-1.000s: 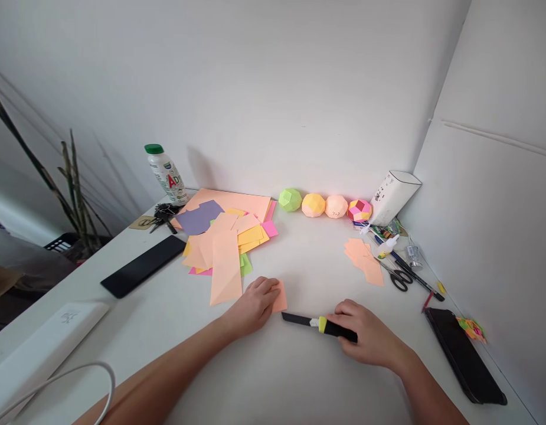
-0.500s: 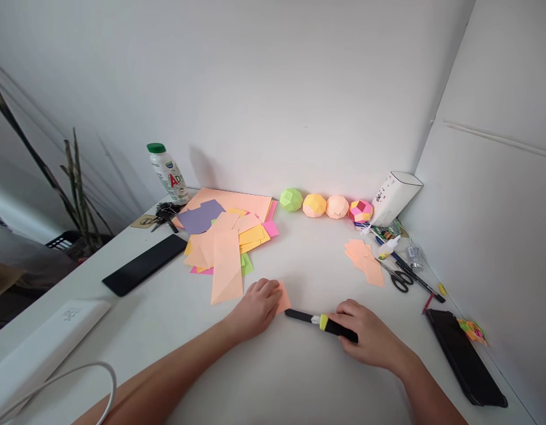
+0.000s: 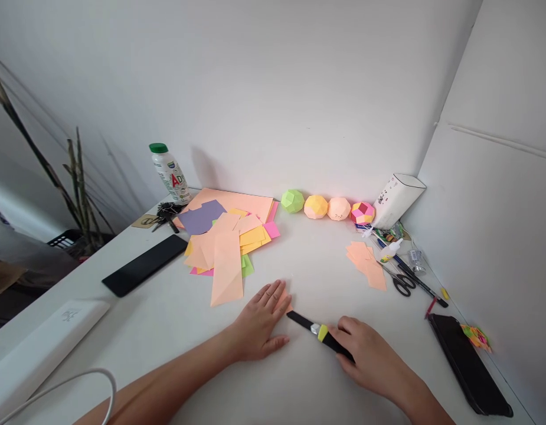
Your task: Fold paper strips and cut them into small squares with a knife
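Observation:
My left hand (image 3: pixel 261 324) lies flat on the white table with its thumb spread away from the fingers. Under its fingertips is a small peach paper piece (image 3: pixel 285 303), mostly covered by the hand. Wrapped round the handle of a black and yellow utility knife (image 3: pixel 326 336) is my right hand (image 3: pixel 370 354). The knife's dark blade points left, its tip at the lower right corner of the paper. Just beyond my left hand, a long peach paper strip (image 3: pixel 227 265) rests on a pile of coloured paper (image 3: pixel 255 235).
Several faceted paper balls (image 3: pixel 316 206) line the wall. On the right are peach paper pieces (image 3: pixel 365 264), scissors (image 3: pixel 403 283), a glue bottle (image 3: pixel 391 250) and a black phone (image 3: pixel 470 363). A bottle (image 3: pixel 170 176), black slab (image 3: pixel 145 264) and white power strip (image 3: pixel 46 348) stand left.
My left hand has flattened and spread its fingers over the paper piece. The knife has tilted more steeply, with its handle end and my right hand lower and nearer to me.

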A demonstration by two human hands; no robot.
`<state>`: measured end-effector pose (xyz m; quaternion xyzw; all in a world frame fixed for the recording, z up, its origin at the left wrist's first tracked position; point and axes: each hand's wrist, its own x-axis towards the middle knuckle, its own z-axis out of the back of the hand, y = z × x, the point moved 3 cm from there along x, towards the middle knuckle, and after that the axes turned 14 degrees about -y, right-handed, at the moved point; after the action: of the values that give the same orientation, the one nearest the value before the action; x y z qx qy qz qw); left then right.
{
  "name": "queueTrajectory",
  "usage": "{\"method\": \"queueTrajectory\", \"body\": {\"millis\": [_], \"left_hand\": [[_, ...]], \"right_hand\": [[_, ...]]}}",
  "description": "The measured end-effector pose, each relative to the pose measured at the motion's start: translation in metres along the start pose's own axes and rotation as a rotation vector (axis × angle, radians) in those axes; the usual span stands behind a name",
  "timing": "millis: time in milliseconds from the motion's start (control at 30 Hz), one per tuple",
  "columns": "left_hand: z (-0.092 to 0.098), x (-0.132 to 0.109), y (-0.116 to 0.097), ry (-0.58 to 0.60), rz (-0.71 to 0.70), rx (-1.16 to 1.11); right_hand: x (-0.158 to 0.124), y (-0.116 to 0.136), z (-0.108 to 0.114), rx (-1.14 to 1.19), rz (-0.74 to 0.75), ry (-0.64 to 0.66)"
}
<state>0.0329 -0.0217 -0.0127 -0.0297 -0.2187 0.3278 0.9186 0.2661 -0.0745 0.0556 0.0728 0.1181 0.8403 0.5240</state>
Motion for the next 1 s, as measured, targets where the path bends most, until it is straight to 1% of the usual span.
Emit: {"method": "queueTrajectory", "body": {"millis": [167, 333, 433, 667, 1000], "left_hand": [[-0.002, 0.000, 0.001, -0.026, -0.031, -0.022], [-0.003, 0.000, 0.001, -0.030, -0.029, -0.040], [-0.003, 0.000, 0.001, -0.008, -0.018, -0.039], [-0.004, 0.000, 0.002, 0.002, -0.009, -0.050], [-0.002, 0.001, 0.000, 0.025, 0.023, -0.076]], "right_hand": [[-0.003, 0.010, 0.001, -0.057, -0.064, 0.056], [-0.004, 0.017, -0.001, -0.086, -0.112, 0.075], [-0.003, 0.019, -0.003, -0.098, -0.111, 0.087], [0.001, 0.021, -0.004, -0.125, -0.098, 0.088], [0.011, 0.020, -0.008, -0.139, -0.066, 0.046]]}}
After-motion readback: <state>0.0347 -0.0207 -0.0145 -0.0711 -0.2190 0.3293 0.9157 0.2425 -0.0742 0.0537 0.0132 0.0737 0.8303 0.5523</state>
